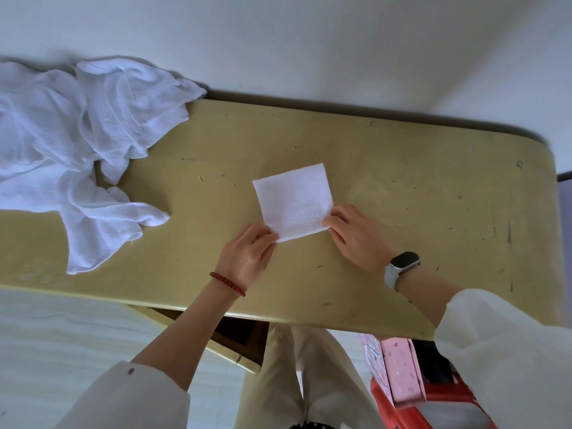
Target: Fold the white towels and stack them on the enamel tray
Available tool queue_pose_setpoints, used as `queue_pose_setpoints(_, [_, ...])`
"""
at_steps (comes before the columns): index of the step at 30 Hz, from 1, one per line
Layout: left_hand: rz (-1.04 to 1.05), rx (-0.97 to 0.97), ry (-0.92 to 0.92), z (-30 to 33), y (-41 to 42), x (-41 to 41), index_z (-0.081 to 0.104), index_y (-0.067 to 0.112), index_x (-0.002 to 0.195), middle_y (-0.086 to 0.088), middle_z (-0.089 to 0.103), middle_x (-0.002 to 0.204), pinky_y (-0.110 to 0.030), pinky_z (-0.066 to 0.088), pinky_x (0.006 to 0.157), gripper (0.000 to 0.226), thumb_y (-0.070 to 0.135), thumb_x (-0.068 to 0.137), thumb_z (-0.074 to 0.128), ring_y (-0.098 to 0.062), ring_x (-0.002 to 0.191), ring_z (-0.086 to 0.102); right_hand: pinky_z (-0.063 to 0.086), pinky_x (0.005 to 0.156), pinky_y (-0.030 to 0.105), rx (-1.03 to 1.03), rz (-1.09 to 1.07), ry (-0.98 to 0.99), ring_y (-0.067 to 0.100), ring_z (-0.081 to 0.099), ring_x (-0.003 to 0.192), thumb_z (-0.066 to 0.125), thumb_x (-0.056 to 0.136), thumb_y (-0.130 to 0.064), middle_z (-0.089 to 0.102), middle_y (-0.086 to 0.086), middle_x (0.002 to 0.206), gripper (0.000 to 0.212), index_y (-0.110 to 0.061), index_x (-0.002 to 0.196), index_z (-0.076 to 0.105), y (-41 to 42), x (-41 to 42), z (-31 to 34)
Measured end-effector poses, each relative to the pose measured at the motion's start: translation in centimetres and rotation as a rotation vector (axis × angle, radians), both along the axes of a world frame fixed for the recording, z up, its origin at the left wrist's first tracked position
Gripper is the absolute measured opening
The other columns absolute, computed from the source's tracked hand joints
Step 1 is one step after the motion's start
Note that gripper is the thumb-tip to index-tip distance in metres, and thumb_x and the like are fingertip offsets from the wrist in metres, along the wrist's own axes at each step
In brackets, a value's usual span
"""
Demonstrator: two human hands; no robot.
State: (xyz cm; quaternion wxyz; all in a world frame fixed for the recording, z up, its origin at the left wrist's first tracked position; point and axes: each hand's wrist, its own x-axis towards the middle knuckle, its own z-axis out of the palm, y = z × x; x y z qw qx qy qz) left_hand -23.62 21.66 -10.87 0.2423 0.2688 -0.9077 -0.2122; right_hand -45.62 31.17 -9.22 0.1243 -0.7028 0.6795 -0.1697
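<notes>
A small folded white towel (294, 199) lies flat as a neat square near the middle of the yellow table (418, 187). My left hand (247, 255) pinches its near left corner. At the near right corner, my right hand (356, 233) pinches the folded edge. A heap of unfolded white towels (68, 144) lies crumpled at the table's left end, apart from both hands. No enamel tray shows in this view.
The table stands against a white wall (309, 41). A red container (433, 407) with a pink box (399, 370) sits on the floor under the table's near right side. My legs in pale trousers (309, 382) are below the near edge.
</notes>
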Motion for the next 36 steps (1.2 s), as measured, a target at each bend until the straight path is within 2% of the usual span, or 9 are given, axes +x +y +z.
queue_pose_setpoints(5, [0.038, 0.019, -0.011, 0.0, 0.0, -0.1, 0.066, 0.008, 0.079, 0.008, 0.049, 0.092, -0.03, 0.051, 0.042, 0.013, 0.013, 0.083, 0.054, -0.012, 0.079, 0.051, 0.04, 0.037, 0.026, 0.005, -0.016, -0.013, 0.028, 0.06, 0.069, 0.059, 0.078, 0.001, 0.06, 0.013, 0.084, 0.007, -0.002, 0.082, 0.063, -0.2, 0.0, 0.1])
queue_pose_setpoints(8, [0.055, 0.042, 0.001, 0.1, 0.0, -0.1, 0.065, 0.009, 0.08, 0.008, 0.051, 0.091, -0.03, 0.051, 0.044, 0.012, 0.013, 0.082, 0.054, -0.012, 0.079, 0.052, 0.044, 0.038, 0.028, 0.025, -0.018, -0.024, 0.029, 0.06, 0.069, 0.07, 0.071, 0.008, 0.06, 0.015, 0.084, 0.017, -0.001, 0.084, 0.064, -0.3, 0.0, 0.3])
queue_pose_setpoints(12, [0.053, 0.041, -0.025, 0.1, 0.1, -0.1, 0.068, 0.007, 0.081, 0.001, 0.061, 0.087, -0.031, 0.052, 0.044, 0.016, 0.012, 0.082, 0.053, -0.012, 0.079, 0.051, 0.045, 0.037, 0.03, 0.007, 0.009, -0.002, 0.029, 0.06, 0.07, 0.06, 0.078, 0.001, 0.061, 0.015, 0.085, 0.009, -0.001, 0.085, 0.066, -0.2, 0.0, 0.2])
queue_pose_setpoints(15, [0.04, 0.003, -0.049, 0.2, 0.1, -0.2, 0.07, 0.006, 0.08, 0.005, 0.056, 0.09, -0.027, 0.05, 0.041, 0.018, 0.008, 0.08, 0.052, -0.012, 0.079, 0.05, 0.047, 0.035, 0.034, 0.013, 0.025, 0.01, 0.029, 0.061, 0.074, 0.04, 0.082, -0.01, 0.061, 0.013, 0.086, 0.027, -0.002, 0.086, 0.066, 0.1, -0.1, -0.3])
queue_pose_setpoints(19, [-0.011, -0.09, -0.093, -0.2, 0.3, 0.2, 0.071, 0.005, 0.084, 0.005, 0.049, 0.097, -0.023, 0.049, 0.045, 0.025, -0.003, 0.073, 0.051, -0.015, 0.086, 0.049, 0.049, 0.038, 0.037, 0.041, 0.022, -0.001, 0.029, 0.059, 0.087, 0.045, 0.08, -0.001, 0.059, 0.012, 0.094, 0.023, -0.003, 0.092, 0.064, 0.4, -0.2, -1.0])
queue_pose_setpoints(23, [-0.024, -0.143, -0.142, 0.3, 0.4, 0.6, 0.071, 0.006, 0.087, -0.003, 0.067, 0.092, -0.03, 0.051, 0.062, 0.017, 0.005, 0.078, 0.057, -0.019, 0.091, 0.05, 0.054, 0.067, 0.037, -0.078, 0.045, 0.071, 0.023, 0.047, 0.108, 0.043, 0.082, -0.008, 0.055, 0.004, 0.105, 0.027, -0.007, 0.103, 0.061, 1.2, -0.2, -0.7])
queue_pose_setpoints(28, [0.141, -0.169, -0.194, 1.8, -0.3, -1.3, 0.069, 0.007, 0.099, -0.007, 0.068, 0.106, -0.034, 0.038, 0.082, 0.027, 0.01, 0.081, 0.049, -0.021, 0.102, 0.05, 0.034, 0.087, 0.04, -0.253, -0.076, 0.187, 0.02, 0.051, 0.107, 0.043, 0.078, -0.007, 0.063, 0.007, 0.111, 0.039, -0.011, 0.116, 0.053, -1.1, 0.7, 1.5])
queue_pose_setpoints(33, [0.245, -0.046, -0.508, 1.4, -1.5, -5.4, 0.054, 0.0, 0.123, -0.014, 0.053, 0.132, -0.046, 0.037, 0.1, 0.046, 0.012, 0.086, 0.032, -0.026, 0.124, 0.05, 0.038, 0.101, 0.051, 0.006, -0.134, 0.325, 0.03, 0.055, 0.118, 0.062, 0.072, -0.004, 0.059, 0.017, 0.124, 0.045, 0.002, 0.117, 0.058, -6.8, 2.7, 0.5])
queue_pose_setpoints(36, [0.224, 0.002, -0.656, 0.5, -2.2, -5.7, 0.051, -0.001, 0.127, -0.015, 0.05, 0.135, -0.055, 0.037, 0.098, 0.05, 0.018, 0.087, 0.029, -0.026, 0.125, 0.049, 0.036, 0.104, 0.047, 0.076, -0.078, 0.379, 0.028, 0.052, 0.122, 0.045, 0.084, -0.015, 0.057, 0.017, 0.127, 0.041, 0.001, 0.12, 0.056, -7.4, 3.1, -0.9])
